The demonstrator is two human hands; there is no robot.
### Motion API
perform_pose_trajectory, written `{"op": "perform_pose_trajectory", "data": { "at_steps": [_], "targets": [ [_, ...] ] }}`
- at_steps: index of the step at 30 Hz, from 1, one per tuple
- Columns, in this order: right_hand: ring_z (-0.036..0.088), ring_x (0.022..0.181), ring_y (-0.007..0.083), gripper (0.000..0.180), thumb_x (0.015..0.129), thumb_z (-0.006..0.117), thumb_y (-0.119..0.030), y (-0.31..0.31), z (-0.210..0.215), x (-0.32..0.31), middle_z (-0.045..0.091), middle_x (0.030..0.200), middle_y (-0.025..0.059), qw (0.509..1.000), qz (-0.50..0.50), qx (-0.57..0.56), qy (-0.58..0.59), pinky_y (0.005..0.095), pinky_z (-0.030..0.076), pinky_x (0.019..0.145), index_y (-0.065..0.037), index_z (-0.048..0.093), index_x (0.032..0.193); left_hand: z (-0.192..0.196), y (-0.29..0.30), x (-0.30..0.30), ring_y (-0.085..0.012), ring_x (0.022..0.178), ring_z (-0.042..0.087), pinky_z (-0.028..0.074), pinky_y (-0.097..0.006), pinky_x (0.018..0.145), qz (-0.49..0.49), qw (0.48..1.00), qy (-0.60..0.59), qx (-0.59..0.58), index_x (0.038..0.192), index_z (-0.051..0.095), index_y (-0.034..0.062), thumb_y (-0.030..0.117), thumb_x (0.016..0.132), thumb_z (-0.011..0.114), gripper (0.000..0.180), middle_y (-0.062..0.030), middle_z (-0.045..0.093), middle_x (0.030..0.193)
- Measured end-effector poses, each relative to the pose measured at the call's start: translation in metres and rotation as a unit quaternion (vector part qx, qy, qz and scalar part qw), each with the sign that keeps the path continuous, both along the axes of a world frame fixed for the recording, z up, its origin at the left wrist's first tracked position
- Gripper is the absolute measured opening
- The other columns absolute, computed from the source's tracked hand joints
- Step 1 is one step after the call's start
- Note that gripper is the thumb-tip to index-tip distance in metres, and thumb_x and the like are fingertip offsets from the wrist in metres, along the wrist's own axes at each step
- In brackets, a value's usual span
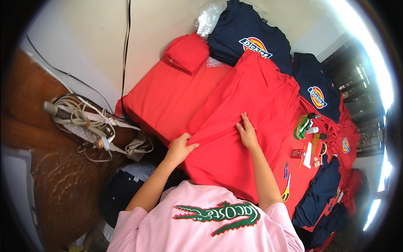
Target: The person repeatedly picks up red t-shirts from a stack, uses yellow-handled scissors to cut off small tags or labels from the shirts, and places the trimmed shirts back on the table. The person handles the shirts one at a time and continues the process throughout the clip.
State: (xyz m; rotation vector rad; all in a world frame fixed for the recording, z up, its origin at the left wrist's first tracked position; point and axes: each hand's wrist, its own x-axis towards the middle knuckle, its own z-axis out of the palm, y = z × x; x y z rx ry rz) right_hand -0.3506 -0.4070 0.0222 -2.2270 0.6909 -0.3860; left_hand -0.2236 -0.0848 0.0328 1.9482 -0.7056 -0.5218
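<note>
A red T-shirt (235, 101) lies spread over the red-covered table in front of me, its neck end toward the far right and soft wrinkles across it. My left hand (180, 149) is closed on the shirt's left edge, with the thumb lying over the cloth. Flat on the middle of the shirt rests my right hand (247, 133), its fingers stretched out and holding nothing. A folded red garment (187, 52) sits at the far left of the table. Beyond the T-shirt is a stack of folded navy T-shirts (247, 35) with a printed chest emblem.
To the right lie yellow-handled scissors (286, 194), a blue pen (286, 170), a white card (307, 154) and a green tape dispenser (300, 127). More navy shirts (317, 94) line the right side. A bundle of coiled cables (84, 115) is at the left, over brown wood.
</note>
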Motion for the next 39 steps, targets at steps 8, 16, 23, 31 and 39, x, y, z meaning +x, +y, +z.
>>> {"op": "perform_pose_trajectory", "data": {
  "at_steps": [8,16,23,31,39],
  "targets": [
    [0.069,0.113,0.0339,0.03,0.095,0.065,-0.012,-0.049,0.083,0.11,0.069,0.125,0.0135,0.981,-0.004,-0.192,-0.015,0.0469,0.056,0.092,-0.007,0.068,0.124,-0.026,0.043,0.016,-0.0384,0.082,0.068,0.053,-0.043,0.076,-0.038,0.997,0.07,-0.001,0.107,0.068,-0.0008,0.034,0.086,0.085,0.044,-0.0214,0.07,0.092],
    [0.072,0.107,0.0354,0.03,0.083,0.064,-0.004,-0.137,0.083,0.244,0.075,0.114,0.0162,0.856,0.261,-0.33,0.299,0.0478,0.058,0.088,-0.009,0.077,0.11,-0.005,0.059,0.006,-0.0363,0.1,0.065,0.05,-0.047,0.088,-0.043,0.997,0.038,0.058,0.091,0.066,-0.0006,0.034,0.09,0.08,0.038,-0.017,0.067,0.109],
    [0.071,0.099,0.0366,0.032,0.081,0.063,0.002,-0.145,0.074,0.26,0.072,0.12,0.016,0.872,0.114,-0.444,0.172,0.0448,0.058,0.078,-0.006,0.072,0.111,-0.027,0.047,0.0,-0.032,0.127,0.057,0.032,-0.057,0.117,0.09,0.988,-0.119,0.037,0.093,0.071,0.002,0.029,0.09,0.079,0.029,-0.0148,0.063,0.13],
    [0.046,0.146,0.0341,0.077,0.067,0.068,0.005,0.022,0.081,0.22,0.059,0.148,0.011,0.73,0.587,-0.22,0.271,0.0602,0.022,0.127,-0.014,0.059,0.141,-0.002,0.047,-0.005,-0.0306,0.117,0.065,0.039,-0.055,0.114,0.051,0.98,-0.189,-0.023,0.085,0.064,0.0043,0.019,0.085,0.08,0.021,-0.0134,0.065,0.113],
    [0.06,0.103,0.0306,0.028,0.063,0.072,0.0,-0.046,0.136,0.167,0.065,0.099,0.0088,0.727,0.532,-0.4,0.17,0.0489,0.04,0.112,-0.008,0.068,0.09,0.049,0.021,-0.07,-0.0303,0.087,0.07,0.059,-0.04,0.079,-0.109,0.97,-0.116,-0.182,0.095,0.065,0.0051,0.006,0.085,0.071,0.012,-0.0087,0.066,0.109]
  ]
}}
